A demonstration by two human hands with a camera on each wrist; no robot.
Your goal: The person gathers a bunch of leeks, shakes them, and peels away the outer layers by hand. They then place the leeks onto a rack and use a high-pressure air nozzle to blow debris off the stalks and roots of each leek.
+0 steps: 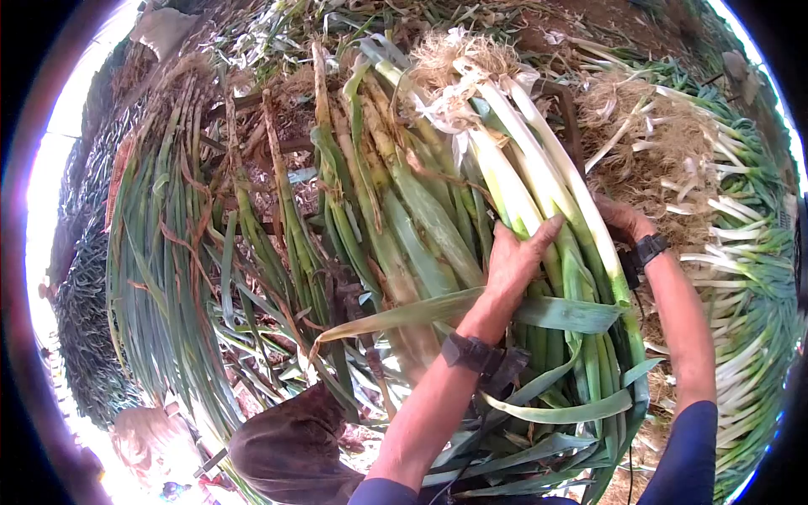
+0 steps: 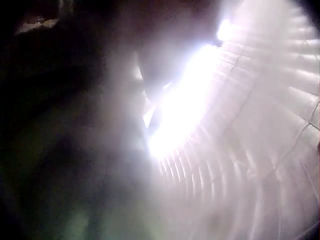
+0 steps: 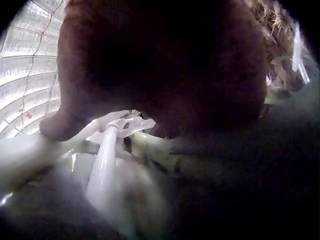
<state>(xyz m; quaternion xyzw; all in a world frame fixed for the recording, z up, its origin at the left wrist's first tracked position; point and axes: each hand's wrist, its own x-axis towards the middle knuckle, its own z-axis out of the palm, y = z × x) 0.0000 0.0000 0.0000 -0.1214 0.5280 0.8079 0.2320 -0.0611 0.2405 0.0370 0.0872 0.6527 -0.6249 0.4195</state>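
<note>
Both hands grip a bundle of long green onions [image 1: 581, 244] in the head view, its white shanks and bushy roots pointing away and its green leaves hanging toward the body. My left hand [image 1: 515, 257] holds the bundle's left side, thumb across the stalks and fingers hidden beneath. On the opposite side, my right hand [image 1: 623, 220] reaches round the shanks, fingers mostly behind them. A loose leaf [image 1: 572, 314] crosses the bundle below the left thumb. In the right wrist view, the dark right hand [image 3: 160, 70] is close over pale stalks [image 3: 104, 160]. Glare and darkness blur the left wrist view.
Untrimmed green onions [image 1: 404, 194] with brownish outer leaves lean to the left. Farther left hangs another green bunch [image 1: 160, 219]. Along the right runs a long row of white-stemmed onions [image 1: 741, 295], beside matted roots [image 1: 656, 151]. A dark cloth-covered knee [image 1: 290, 442] is at the bottom.
</note>
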